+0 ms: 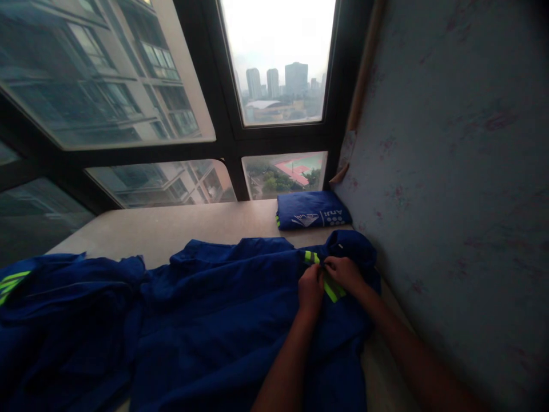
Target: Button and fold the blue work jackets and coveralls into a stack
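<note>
A blue work jacket [223,297] lies spread over the window ledge, with a yellow-green reflective strip [333,289] across its right part. My left hand [311,286] is closed, its fingertips pinching the fabric beside the strip. Close against it, my right hand [343,272] also pinches the jacket, and the fingertips of both hands nearly meet. What exactly lies between the fingertips is too small to make out. Just beyond the right hand, a bunched blue part [354,246] of the cloth rises near the wall.
A folded blue garment [315,209] with white printed lettering rests at the back of the pale ledge [206,220]. More blue clothing [64,309] with reflective stripes lies at the left. Dark-framed windows [231,143] stand behind, and a patterned wall [450,171] bounds the right.
</note>
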A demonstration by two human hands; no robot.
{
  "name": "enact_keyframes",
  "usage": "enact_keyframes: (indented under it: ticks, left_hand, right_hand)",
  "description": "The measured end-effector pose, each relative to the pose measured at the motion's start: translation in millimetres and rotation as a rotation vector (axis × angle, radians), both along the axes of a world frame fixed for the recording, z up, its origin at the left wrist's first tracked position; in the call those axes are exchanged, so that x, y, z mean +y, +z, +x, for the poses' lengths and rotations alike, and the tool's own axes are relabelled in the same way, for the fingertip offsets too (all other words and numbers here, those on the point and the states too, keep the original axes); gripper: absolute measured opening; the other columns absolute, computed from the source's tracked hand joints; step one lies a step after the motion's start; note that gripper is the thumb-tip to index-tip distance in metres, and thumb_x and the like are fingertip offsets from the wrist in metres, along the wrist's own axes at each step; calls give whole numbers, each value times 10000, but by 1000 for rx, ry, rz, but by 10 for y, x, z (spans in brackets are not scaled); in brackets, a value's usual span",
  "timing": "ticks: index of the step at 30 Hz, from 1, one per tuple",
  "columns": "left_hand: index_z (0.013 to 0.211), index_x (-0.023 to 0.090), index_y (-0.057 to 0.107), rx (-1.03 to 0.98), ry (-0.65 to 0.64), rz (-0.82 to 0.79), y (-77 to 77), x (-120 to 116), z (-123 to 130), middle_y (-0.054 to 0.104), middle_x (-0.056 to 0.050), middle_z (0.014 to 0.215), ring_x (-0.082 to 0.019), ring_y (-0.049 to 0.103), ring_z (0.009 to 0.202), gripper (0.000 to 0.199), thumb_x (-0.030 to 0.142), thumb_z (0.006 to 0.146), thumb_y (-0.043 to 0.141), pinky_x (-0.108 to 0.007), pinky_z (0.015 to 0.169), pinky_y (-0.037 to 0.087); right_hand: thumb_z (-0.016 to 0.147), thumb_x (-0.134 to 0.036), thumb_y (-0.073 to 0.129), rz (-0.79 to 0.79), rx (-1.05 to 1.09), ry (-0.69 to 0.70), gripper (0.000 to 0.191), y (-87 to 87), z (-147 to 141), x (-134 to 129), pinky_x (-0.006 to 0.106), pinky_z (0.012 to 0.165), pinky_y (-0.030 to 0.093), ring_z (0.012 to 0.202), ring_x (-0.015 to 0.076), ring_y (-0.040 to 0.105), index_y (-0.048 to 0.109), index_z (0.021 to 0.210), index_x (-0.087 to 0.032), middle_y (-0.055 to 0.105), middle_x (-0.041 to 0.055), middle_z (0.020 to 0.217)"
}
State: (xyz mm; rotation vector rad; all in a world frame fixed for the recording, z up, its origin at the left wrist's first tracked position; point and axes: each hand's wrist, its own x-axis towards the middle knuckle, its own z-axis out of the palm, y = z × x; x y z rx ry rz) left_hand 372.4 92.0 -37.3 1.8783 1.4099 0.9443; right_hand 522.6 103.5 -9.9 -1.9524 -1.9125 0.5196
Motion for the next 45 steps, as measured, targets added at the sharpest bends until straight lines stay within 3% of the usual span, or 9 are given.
enact_keyframes:
  ticks: [4,14,18,22,28,33,37,45]
  left_hand:
    - [885,175,658,40,11,-16,-3,4,-4,692,-82,907,-202,632,870,181,138,911,483,-298,787,446]
    - [939,173,642,123,-50,-37,31,63,-15,694,-107,941,-209,637,875,209,131,925,438,-291,771,430]
    - [924,178,642,145,-83,-45,19,109,-43,689,-98,911,-205,638,862,209,115,917,443,-285,768,425]
    - [936,179,630,129,-92,-26,22,84,-60,681,-100,933,-208,633,868,199,134,931,435,-291,777,423]
    - [910,191,619,38,-64,-6,65,76,-82,685,-64,918,-178,630,848,111,167,905,511,-261,758,420]
    - [792,191,582,-30,42,-68,75,183,-82,668,-28,755,-158,625,708,186,255,939,487,-248,659,401]
    - [842,194,554,-49,118,-96,73,218,-61,658,-23,757,-158,621,701,101,275,903,555,-239,636,389]
    - [940,211,563,-7,34,-94,47,189,-58,618,26,686,-140,593,628,81,190,862,555,-228,587,335]
  right_hand:
    - [882,-303,560,12,-17,-76,209,-49,-80,-44,257,638,405,815,219,702,749,957,-256,760,63,870]
    - [839,-242,549,-12,70,-197,193,-200,-87,15,241,601,391,765,189,690,741,852,-228,754,39,822]
    - [808,-202,532,-15,99,-192,205,-209,-74,72,243,633,423,782,196,687,737,797,-204,751,59,815]
    - [797,-177,517,-10,153,-103,215,-171,-34,88,242,666,467,817,193,690,732,803,-190,758,58,866]
    - [892,-350,522,0,146,10,249,-90,-25,20,239,621,440,736,187,681,714,850,-196,747,44,816]
    - [911,-408,525,6,53,7,288,-33,-106,-31,238,560,327,692,182,655,695,787,-212,722,49,748]
    - [904,-367,528,19,11,-2,294,-7,-155,-29,250,545,271,666,171,629,669,708,-199,703,56,717]
    - [925,-313,502,20,17,-159,290,-190,-206,89,235,546,283,660,149,613,690,757,-169,708,63,738]
